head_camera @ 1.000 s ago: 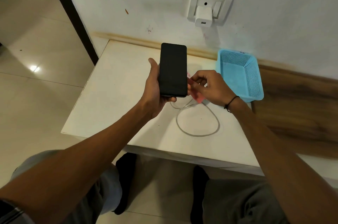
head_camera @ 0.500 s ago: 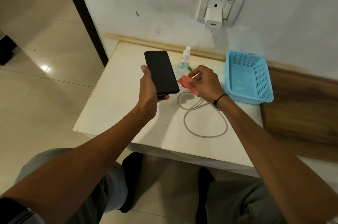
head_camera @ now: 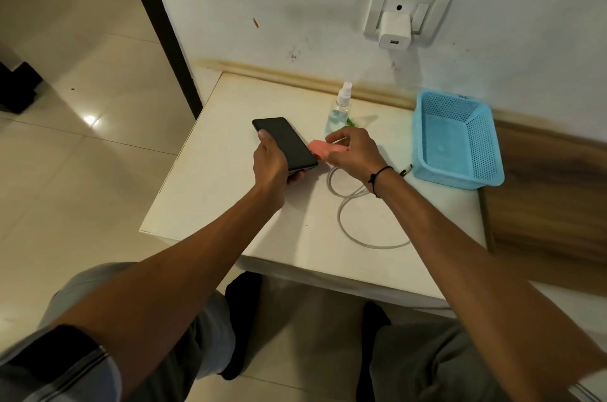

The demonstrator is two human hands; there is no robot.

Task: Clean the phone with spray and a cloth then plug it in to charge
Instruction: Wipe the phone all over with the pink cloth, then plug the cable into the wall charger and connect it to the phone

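My left hand grips a black phone, screen up, low over the white table. My right hand pinches a folded pink cloth just right of the phone's lower end. A clear spray bottle with a white nozzle stands upright behind my right hand. A white charging cable lies looped on the table under my right wrist, its plug end beside the basket. A white charger sits in the wall socket above.
A light blue perforated basket stands at the table's back right against the wall. A wooden panel lies right of the table. Tiled floor and a dark door frame are at the left. My knees are below the table's front edge.
My left hand has lowered the phone from upright in the air down and to the left, tilting it nearly flat over the table. The right hand with the cloth stayed beside it; the spray bottle came into sight.
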